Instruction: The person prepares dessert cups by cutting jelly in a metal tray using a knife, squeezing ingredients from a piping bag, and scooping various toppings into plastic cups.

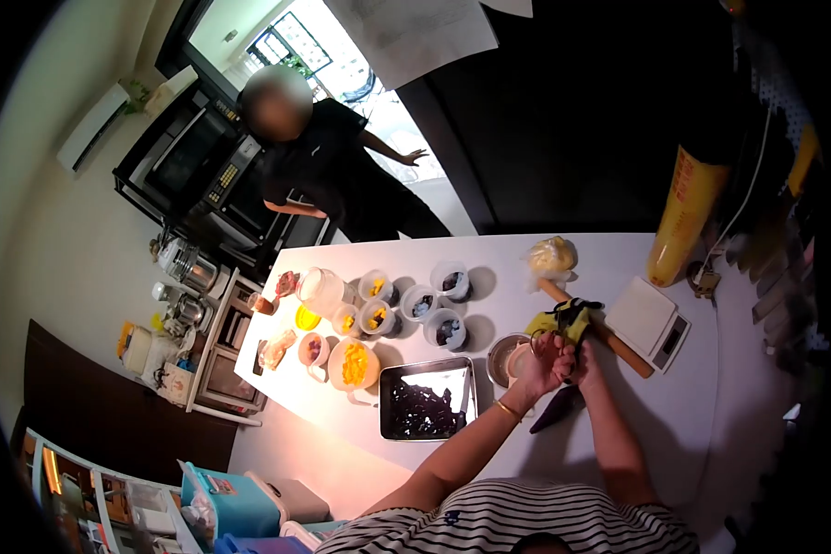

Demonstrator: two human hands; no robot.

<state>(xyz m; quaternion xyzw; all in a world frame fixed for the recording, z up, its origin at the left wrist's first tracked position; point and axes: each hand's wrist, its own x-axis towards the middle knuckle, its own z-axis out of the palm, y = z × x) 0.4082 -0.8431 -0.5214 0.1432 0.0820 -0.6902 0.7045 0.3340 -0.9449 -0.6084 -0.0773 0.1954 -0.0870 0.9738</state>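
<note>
My left hand point(542, 367), with a bracelet on its wrist, is closed close beside my right hand point(583, 366), whose fingers are also curled. What they grip is too small to make out. A yellow-and-black item point(563, 319) lies just beyond my fingertips. Below my hands a dark purple pointed object point(558, 411) rests on the white table point(526, 462). A metal bowl point(501, 362) stands left of my left hand, partly hidden by it. Further left is a metal tray point(475, 392) with dark, glossy pieces in it.
A wooden rolling pin point(626, 353) and a white scale point(639, 312) are at the right. Several cups point(422, 303) and a tub with yellow pieces point(355, 365) stand at the left. A person in dark clothes point(328, 171) stands beyond the table.
</note>
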